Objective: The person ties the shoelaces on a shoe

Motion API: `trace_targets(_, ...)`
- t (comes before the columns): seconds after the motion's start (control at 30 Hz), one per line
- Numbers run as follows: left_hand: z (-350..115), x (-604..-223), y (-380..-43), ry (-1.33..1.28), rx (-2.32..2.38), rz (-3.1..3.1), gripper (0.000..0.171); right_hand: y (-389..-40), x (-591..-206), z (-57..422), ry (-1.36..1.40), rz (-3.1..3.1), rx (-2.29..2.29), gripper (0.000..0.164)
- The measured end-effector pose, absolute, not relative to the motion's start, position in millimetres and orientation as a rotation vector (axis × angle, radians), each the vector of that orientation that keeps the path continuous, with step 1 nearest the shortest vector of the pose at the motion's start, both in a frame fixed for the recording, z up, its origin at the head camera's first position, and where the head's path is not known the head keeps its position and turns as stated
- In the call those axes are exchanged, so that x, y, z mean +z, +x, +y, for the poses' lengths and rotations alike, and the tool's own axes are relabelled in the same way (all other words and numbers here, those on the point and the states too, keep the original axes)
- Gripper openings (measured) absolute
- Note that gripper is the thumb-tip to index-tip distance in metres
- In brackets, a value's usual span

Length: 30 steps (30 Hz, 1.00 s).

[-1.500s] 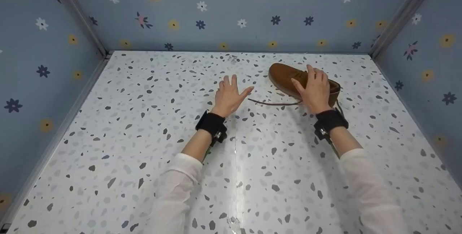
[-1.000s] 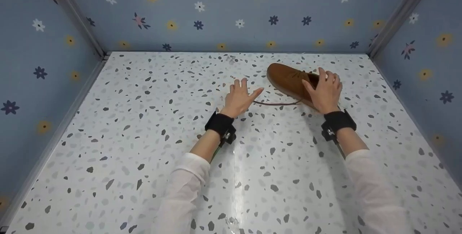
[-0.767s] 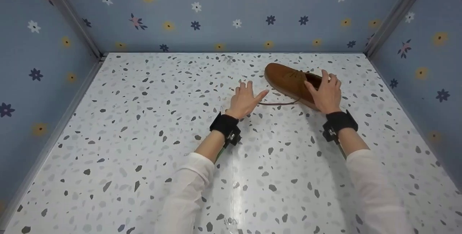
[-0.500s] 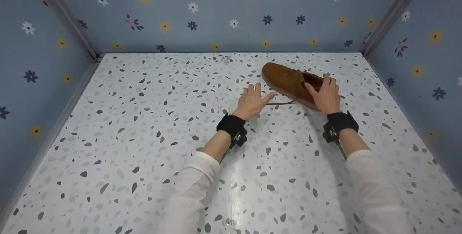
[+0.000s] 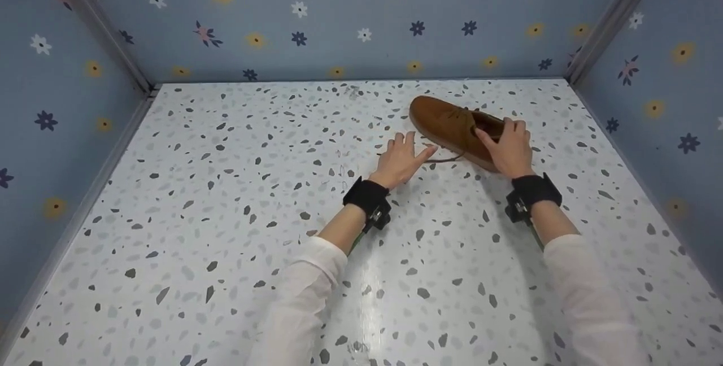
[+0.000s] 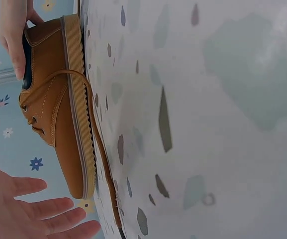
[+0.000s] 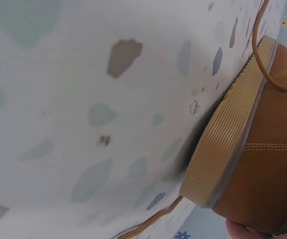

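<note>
A brown leather lace-up shoe [image 5: 443,126] rests sole-down on the speckled surface, its toe angled to the far left. My right hand [image 5: 513,151] grips the heel end, with the thumb at the opening and fingers around the back; in the right wrist view only fingertips [image 7: 240,231] show against the heel. Left of the shoe, my left hand [image 5: 398,161] hovers palm down with fingers spread, holding nothing. One loose brown lace [image 6: 101,142] hangs over the near side and trails toward that hand. Another lace end [image 7: 155,216] lies by the heel in the right wrist view.
Blue flower-patterned panels [image 5: 333,16] close off the back and both sides. The white speckled tabletop [image 5: 226,185] spreads in front. Black straps with small cameras sit on both wrists.
My right hand has shifted from over the shoe's side back to its heel and now grips it. The left hand has moved right, closer to the loose lace. The shoe seems unmoved.
</note>
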<state>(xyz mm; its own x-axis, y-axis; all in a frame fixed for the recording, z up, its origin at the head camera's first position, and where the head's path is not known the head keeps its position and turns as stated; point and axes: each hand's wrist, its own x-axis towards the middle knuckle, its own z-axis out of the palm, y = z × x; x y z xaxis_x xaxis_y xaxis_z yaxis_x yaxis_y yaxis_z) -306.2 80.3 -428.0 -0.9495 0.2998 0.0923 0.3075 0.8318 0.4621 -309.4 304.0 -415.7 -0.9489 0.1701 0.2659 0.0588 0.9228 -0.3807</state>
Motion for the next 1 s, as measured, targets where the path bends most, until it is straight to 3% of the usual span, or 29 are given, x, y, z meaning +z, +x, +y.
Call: trace_targets(1.0, 101.8, -429.7, -298.8, -0.888, -1.214, -2.855, 0.065, -299.8, -415.5, 280.8, -0.240, -2.796, 0.579, 0.060)
